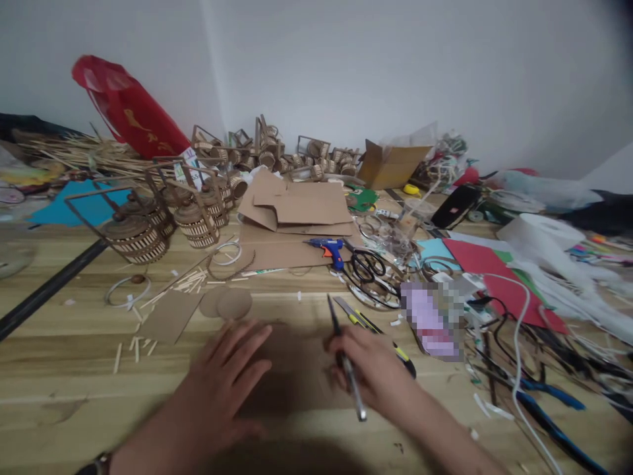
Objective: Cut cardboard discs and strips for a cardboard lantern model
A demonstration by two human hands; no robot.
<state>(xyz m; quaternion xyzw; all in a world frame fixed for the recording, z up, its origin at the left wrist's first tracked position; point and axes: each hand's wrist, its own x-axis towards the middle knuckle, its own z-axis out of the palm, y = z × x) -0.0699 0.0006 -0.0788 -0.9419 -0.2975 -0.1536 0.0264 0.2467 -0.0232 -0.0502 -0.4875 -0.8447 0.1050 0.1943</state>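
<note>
My left hand [225, 376] lies flat with fingers spread on a brown cardboard sheet [291, 369] on the wooden table. My right hand [370, 369] is closed round a thin dark tool with a metal end [346, 366], held over the sheet's right side, its dark tip pointing away from me. Two round cardboard discs [227, 303] lie just beyond my left hand. A yellow-and-black utility knife [376, 330] lies beside my right hand.
A blue glue gun [330, 249] and black scissors [368, 266] lie past the sheet. Folded cardboard [297, 208], small woven cardboard lanterns [143, 231], a red bag [128, 109], coloured paper [494, 277], cables and blue-handled pliers [548, 396] crowd the table.
</note>
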